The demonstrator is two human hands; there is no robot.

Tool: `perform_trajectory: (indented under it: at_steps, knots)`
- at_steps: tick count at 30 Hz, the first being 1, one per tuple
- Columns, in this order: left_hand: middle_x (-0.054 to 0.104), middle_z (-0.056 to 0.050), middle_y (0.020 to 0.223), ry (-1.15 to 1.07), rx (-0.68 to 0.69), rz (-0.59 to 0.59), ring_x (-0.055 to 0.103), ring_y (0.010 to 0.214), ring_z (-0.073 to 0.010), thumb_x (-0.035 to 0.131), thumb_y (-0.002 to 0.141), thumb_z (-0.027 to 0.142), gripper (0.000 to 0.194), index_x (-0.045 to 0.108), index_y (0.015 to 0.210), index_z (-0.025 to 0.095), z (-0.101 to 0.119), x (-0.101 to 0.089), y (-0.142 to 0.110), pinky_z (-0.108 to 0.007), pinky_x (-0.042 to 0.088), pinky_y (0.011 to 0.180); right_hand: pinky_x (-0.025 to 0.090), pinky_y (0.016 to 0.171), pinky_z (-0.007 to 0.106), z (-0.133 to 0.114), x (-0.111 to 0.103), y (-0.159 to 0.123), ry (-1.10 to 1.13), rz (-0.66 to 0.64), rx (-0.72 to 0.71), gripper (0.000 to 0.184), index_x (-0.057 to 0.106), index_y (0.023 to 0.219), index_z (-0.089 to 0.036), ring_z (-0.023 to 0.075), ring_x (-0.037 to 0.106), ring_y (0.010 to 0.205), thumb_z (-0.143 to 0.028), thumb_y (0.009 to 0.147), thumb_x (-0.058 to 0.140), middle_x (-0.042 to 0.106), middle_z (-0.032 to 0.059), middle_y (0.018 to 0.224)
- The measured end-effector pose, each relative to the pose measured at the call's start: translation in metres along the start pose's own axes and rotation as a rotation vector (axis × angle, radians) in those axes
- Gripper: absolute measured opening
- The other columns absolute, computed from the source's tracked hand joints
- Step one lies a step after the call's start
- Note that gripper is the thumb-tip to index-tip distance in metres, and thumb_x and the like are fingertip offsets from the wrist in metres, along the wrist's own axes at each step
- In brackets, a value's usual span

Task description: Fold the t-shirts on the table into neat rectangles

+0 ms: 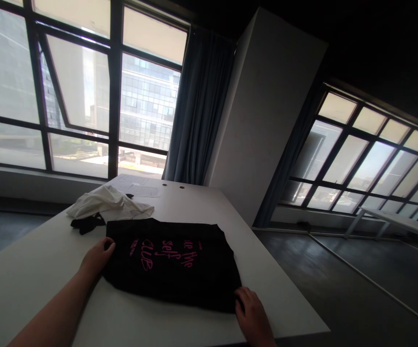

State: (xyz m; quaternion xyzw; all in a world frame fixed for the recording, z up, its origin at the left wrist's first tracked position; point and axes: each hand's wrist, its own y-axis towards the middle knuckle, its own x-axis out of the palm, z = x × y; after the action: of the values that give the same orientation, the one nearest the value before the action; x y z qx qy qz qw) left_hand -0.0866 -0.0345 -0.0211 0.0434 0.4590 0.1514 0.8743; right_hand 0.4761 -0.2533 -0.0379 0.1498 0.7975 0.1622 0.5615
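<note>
A black T-shirt [201, 289] with pink lettering lies spread on the white table [194, 202], its print turned sideways to me. At its left edge my left hand [98, 255] pinches the cloth between thumb and fingers. My right hand [250, 308] is closed on the near right corner of the shirt, the fingers curled over the fabric. Some of the shirt's left border is hidden by my left hand.
Beyond the shirt on the left lie a crumpled white cloth [103, 202] and a small black cloth piece [87, 223]. Papers [136, 185] rest near the table's far end. A pillar [259, 106], dark curtains [201, 101] and windows stand behind; another table [404, 221] is at far right.
</note>
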Motion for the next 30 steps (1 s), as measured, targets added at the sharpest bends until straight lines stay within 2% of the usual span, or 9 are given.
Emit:
perform_trajectory:
  at_steps: [15,24,30]
  knots:
    - [0.076,-0.008,0.089,-0.026,0.010,0.020,0.073,0.082,-0.0270,0.049,0.088,0.046,0.029,0.064,0.099,0.023,-0.009,0.010,0.005,-0.030,0.047,0.069,0.051,0.096,0.042,0.001,0.001,-0.001,0.002,0.018,-0.015,0.027,0.071,0.106,-0.022,0.0276,0.064,0.107,-0.022,0.093,0.047,0.070,0.0105,0.114]
    - [0.077,-0.009,0.095,-0.009,-0.004,0.014,0.073,0.088,-0.0283,0.051,0.088,0.044,0.028,0.065,0.100,0.023,0.001,0.001,0.000,-0.031,0.050,0.075,0.052,0.096,0.042,-0.002,-0.002,-0.001,-0.008,0.010,-0.007,0.028,0.072,0.107,-0.021,0.0279,0.065,0.108,-0.023,0.093,0.047,0.071,0.0113,0.115]
    - [0.077,-0.009,0.095,-0.018,-0.006,0.019,0.074,0.087,-0.0291,0.051,0.088,0.045,0.030,0.066,0.101,0.023,0.000,0.002,0.001,-0.032,0.050,0.074,0.052,0.095,0.042,-0.005,-0.003,-0.001,-0.010,0.027,-0.004,0.029,0.072,0.106,-0.022,0.0281,0.065,0.107,-0.024,0.092,0.047,0.071,0.0109,0.113]
